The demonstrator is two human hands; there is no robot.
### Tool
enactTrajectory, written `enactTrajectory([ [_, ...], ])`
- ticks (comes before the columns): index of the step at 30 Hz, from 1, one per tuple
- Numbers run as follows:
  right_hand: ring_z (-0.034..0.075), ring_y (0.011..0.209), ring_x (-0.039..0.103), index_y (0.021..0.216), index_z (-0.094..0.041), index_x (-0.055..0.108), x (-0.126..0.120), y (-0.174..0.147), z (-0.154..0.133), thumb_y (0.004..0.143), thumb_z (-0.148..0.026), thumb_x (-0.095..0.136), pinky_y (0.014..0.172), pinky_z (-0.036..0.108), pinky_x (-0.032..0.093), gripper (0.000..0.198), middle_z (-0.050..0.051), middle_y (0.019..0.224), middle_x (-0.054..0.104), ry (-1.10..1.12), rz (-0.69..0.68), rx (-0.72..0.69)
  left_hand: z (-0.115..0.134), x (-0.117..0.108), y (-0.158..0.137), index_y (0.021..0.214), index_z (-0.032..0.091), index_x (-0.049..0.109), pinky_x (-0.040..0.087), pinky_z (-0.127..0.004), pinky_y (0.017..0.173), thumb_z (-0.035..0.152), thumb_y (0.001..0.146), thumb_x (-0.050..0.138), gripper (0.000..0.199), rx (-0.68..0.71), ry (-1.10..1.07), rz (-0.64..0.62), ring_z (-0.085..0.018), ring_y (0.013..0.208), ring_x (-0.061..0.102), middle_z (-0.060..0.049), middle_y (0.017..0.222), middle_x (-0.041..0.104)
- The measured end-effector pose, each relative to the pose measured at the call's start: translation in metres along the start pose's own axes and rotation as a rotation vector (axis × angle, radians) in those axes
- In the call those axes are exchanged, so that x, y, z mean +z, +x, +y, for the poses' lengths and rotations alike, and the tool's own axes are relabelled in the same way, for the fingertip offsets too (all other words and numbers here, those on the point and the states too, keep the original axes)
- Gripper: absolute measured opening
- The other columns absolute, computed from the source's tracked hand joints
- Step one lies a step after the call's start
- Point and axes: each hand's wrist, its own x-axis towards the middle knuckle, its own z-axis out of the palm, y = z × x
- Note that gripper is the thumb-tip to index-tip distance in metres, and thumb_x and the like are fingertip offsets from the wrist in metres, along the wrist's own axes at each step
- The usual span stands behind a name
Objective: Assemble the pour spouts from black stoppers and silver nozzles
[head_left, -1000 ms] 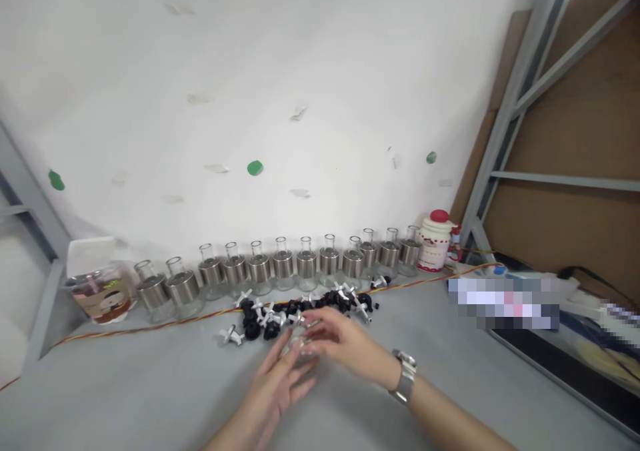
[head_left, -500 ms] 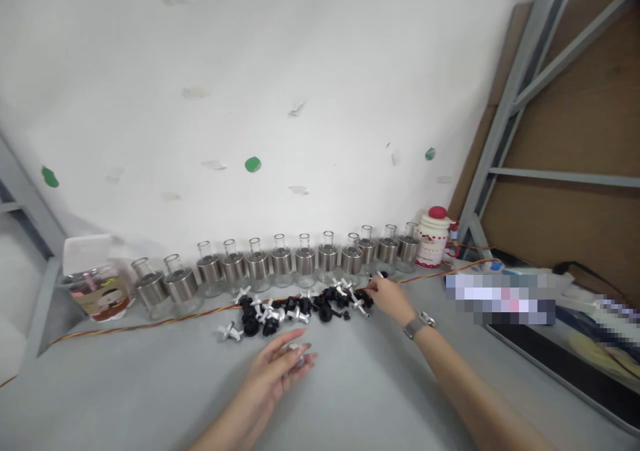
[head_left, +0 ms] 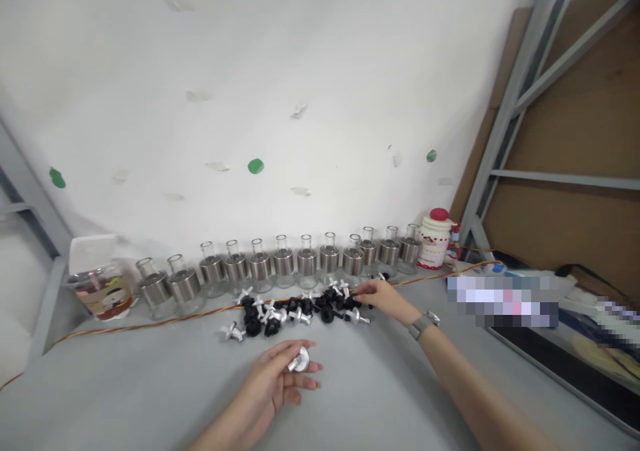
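- Fingers of the left hand [head_left: 275,379] are closed around a silver part [head_left: 300,359], pinched between thumb and forefinger above the table [head_left: 150,391], at six o'clock from the pile [head_left: 327,313] of black and silver pieces.
- The right hand [head_left: 385,299], at two o'clock from the left, has its fingertips at the pile's three o'clock end; whether they grip a piece, I cannot tell.
- A loose silver piece [head_left: 357,316] with a stem lies just below those fingertips; the bottles [head_left: 307,262] stand in a row at twelve o'clock, beyond the pile.
- To pick well, I would pinch one black piece by its edge and lift it straight up, sparing its neighbours, while the left hand holds its part steady, outer face exposed.
- Against half a second ago, the right hand has shifted towards eight o'clock, the left hand's part shows more clearly, and the loose piece's stem points nearer three o'clock.
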Motion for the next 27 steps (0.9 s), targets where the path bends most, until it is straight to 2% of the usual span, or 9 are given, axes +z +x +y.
enactTrajectory([
  [6,0.017,0.064,0.056,0.060,-0.017,0.058,0.011,-0.001,-0.002,0.056,-0.006,0.059,0.064,0.027,0.041,0.011,-0.001,0.057,0.058,-0.014,0.193,-0.003,0.004,0.005,-0.002,0.098,0.013,0.063,0.048,-0.028,0.076,0.029,0.077,0.060,0.026,0.055,-0.058,0.063,-0.020,0.087,0.064,-0.011,0.098,0.068],
  [8,0.020,0.073,0.057,0.064,-0.017,0.058,0.009,-0.002,-0.006,0.059,-0.009,0.057,0.072,0.032,0.041,0.010,0.002,0.067,0.060,0.006,0.274,-0.022,0.004,0.004,-0.003,0.101,0.013,0.061,0.047,-0.029,0.077,0.029,0.075,0.064,0.031,0.076,-0.053,0.092,-0.021,0.088,0.064,-0.012,0.100,0.067],
  [11,0.021,0.082,0.057,0.079,-0.017,0.057,0.005,-0.006,-0.020,0.067,-0.017,0.053,0.079,0.036,0.041,0.013,0.006,0.082,0.061,0.094,0.334,-0.064,0.000,0.002,0.000,0.111,0.016,0.054,0.048,-0.030,0.073,0.028,0.066,0.072,0.050,0.152,-0.023,0.148,-0.022,0.085,0.065,-0.012,0.100,0.066],
  [14,0.019,0.075,0.060,0.091,-0.016,0.056,0.008,-0.015,-0.039,0.070,-0.027,0.052,0.073,0.033,0.046,0.024,0.005,0.079,0.061,0.232,0.250,-0.113,-0.004,-0.002,0.008,0.107,0.020,0.054,0.049,-0.032,0.066,0.030,0.056,0.078,0.058,0.241,0.024,0.185,-0.024,0.078,0.066,-0.009,0.094,0.067],
  [17,0.017,0.067,0.061,0.093,-0.016,0.058,0.022,-0.030,-0.057,0.069,-0.034,0.055,0.066,0.030,0.048,0.030,0.001,0.074,0.060,0.347,0.126,-0.154,-0.006,-0.004,0.014,0.086,0.017,0.064,0.049,-0.031,0.065,0.031,0.051,0.079,0.041,0.312,0.125,0.182,-0.021,0.072,0.065,-0.006,0.088,0.066],
  [19,0.016,0.066,0.059,0.094,-0.018,0.059,0.036,-0.040,-0.065,0.068,-0.034,0.058,0.064,0.030,0.048,0.031,0.000,0.072,0.058,0.466,0.039,-0.166,-0.007,-0.004,0.015,0.081,0.017,0.068,0.047,-0.028,0.069,0.028,0.052,0.079,0.033,0.374,0.189,0.194,-0.017,0.072,0.062,-0.003,0.084,0.065],
  [21,0.015,0.066,0.057,0.096,-0.019,0.059,0.050,-0.051,-0.069,0.068,-0.031,0.060,0.064,0.030,0.047,0.030,-0.001,0.071,0.056,0.559,-0.010,-0.182,-0.009,-0.003,0.015,0.096,0.019,0.065,0.046,-0.026,0.071,0.021,0.053,0.078,0.045,0.399,0.188,0.189,-0.014,0.072,0.060,0.001,0.078,0.064],
  [24,0.016,0.075,0.056,0.093,-0.020,0.062,0.067,-0.065,-0.072,0.072,-0.025,0.058,0.072,0.031,0.046,0.022,0.001,0.081,0.055,0.548,-0.072,-0.247,-0.013,-0.002,0.014,0.125,0.018,0.041,0.046,-0.029,0.070,0.014,0.052,0.077,0.082,0.341,0.123,0.129,-0.015,0.068,0.060,0.004,0.068,0.064],
  [27,0.015,0.078,0.054,0.090,-0.022,0.063,0.074,-0.074,-0.073,0.076,-0.019,0.055,0.074,0.031,0.046,0.017,0.002,0.086,0.050,0.487,-0.097,-0.323,-0.017,-0.003,0.015,0.128,0.011,0.030,0.046,-0.028,0.066,0.010,0.051,0.075,0.090,0.300,0.144,0.111,-0.015,0.063,0.061,0.003,0.062,0.065],
])
